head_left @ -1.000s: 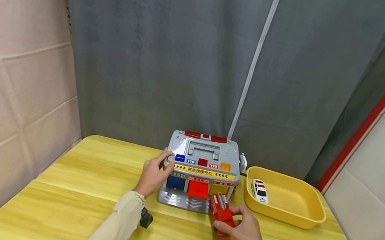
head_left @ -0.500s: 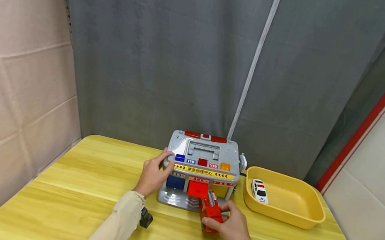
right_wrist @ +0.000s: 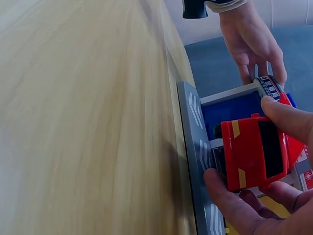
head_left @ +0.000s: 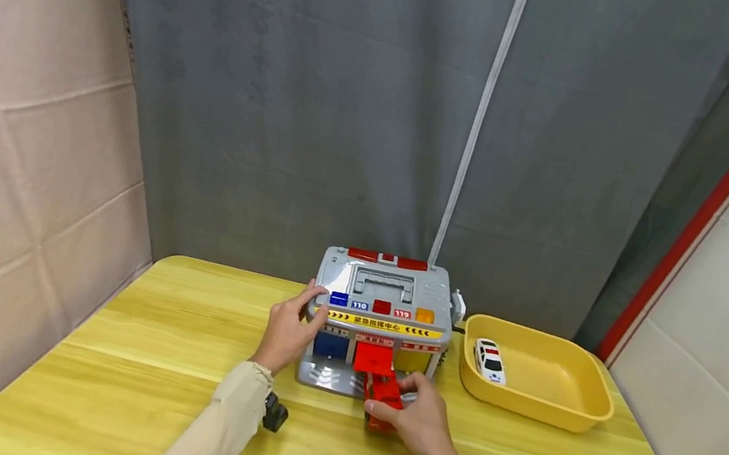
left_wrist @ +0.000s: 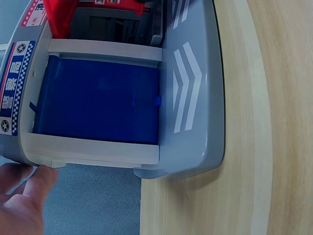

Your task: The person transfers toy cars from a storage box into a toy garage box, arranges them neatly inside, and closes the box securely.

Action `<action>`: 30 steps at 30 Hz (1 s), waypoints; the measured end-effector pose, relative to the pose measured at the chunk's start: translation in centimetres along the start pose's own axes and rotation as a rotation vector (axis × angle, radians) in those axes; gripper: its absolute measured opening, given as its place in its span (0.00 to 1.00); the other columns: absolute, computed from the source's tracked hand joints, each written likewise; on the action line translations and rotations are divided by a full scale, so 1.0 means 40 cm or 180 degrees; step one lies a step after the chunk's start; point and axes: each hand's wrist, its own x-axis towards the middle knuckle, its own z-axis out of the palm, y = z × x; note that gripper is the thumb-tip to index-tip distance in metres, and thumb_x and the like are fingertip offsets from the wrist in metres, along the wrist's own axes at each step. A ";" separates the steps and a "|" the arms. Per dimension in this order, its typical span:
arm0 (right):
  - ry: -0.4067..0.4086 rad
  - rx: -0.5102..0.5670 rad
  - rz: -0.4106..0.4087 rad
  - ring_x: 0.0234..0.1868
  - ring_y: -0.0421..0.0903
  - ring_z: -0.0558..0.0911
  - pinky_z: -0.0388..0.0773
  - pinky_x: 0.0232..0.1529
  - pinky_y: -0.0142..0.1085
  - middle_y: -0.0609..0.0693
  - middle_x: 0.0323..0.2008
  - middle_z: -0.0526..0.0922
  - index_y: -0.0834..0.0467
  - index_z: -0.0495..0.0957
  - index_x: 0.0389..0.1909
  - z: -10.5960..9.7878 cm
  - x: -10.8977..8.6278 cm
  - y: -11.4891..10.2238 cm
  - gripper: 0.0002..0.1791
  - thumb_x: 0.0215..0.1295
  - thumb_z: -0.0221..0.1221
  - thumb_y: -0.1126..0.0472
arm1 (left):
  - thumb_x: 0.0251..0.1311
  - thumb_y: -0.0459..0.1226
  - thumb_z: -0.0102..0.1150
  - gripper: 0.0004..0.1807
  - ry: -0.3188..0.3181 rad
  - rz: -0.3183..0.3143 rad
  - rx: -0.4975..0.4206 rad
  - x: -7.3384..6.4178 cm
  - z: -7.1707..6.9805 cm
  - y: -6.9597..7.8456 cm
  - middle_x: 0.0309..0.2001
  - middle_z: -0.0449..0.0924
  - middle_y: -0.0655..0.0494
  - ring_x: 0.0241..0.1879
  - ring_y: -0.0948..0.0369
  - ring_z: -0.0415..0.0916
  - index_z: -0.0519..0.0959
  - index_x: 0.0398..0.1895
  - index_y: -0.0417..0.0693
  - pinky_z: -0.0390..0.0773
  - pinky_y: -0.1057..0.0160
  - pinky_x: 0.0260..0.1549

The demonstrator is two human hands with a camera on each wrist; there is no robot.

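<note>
A grey toy rescue station [head_left: 433, 290] stands on the table, its front ramp [left_wrist: 195, 117] facing me. My left hand [head_left: 285, 334] grips its left end near the roof edge. The station's blue door [left_wrist: 98, 100] is down, while the red middle door [head_left: 374, 358] is swung up and outward. My right hand [head_left: 425, 420] holds a red toy fire truck [right_wrist: 252, 152] by its sides, thumb on one side and fingers on the other. The truck's front end is under the raised red door, and that part is hidden in the head view.
To the right of the station stands a yellow tray [head_left: 556, 373] with a white toy police car [head_left: 490, 361] in it. A grey curtain [head_left: 298, 106] hangs behind the wooden table [head_left: 156, 369]. The yellow door [head_left: 413, 360] is beside the red one.
My right hand has moved left with the fire truck, from in front of the yellow door to the red doorway, turning it straighter. The left hand stays on the station.
</note>
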 end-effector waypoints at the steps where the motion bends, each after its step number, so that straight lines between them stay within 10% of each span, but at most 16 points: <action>1: 0.0004 0.0003 0.0006 0.42 0.48 0.76 0.75 0.36 0.33 0.56 0.44 0.80 0.60 0.73 0.41 0.004 0.003 -0.001 0.30 0.42 0.80 0.53 | 0.67 0.45 0.59 0.19 -0.0012 -0.0011 0.0003 0.000 0.000 0.000 0.73 0.66 0.45 0.67 0.46 0.74 0.81 0.58 0.53 0.76 0.51 0.64; 23: 0.0313 0.0009 0.0018 0.44 0.49 0.79 0.82 0.49 0.44 0.58 0.44 0.81 0.63 0.72 0.44 0.079 0.032 -0.024 0.35 0.44 0.79 0.49 | 0.66 0.45 0.59 0.18 0.0002 0.0025 0.0032 0.000 -0.002 0.001 0.72 0.69 0.46 0.63 0.48 0.78 0.82 0.57 0.54 0.80 0.49 0.61; 30: 0.0148 0.0640 0.0249 0.43 0.50 0.82 0.89 0.33 0.39 0.62 0.49 0.77 0.64 0.66 0.50 0.102 0.042 -0.025 0.37 0.48 0.78 0.56 | 0.67 0.45 0.59 0.19 -0.0009 0.0031 0.0040 -0.001 -0.003 0.000 0.72 0.67 0.45 0.64 0.47 0.77 0.81 0.58 0.53 0.79 0.49 0.63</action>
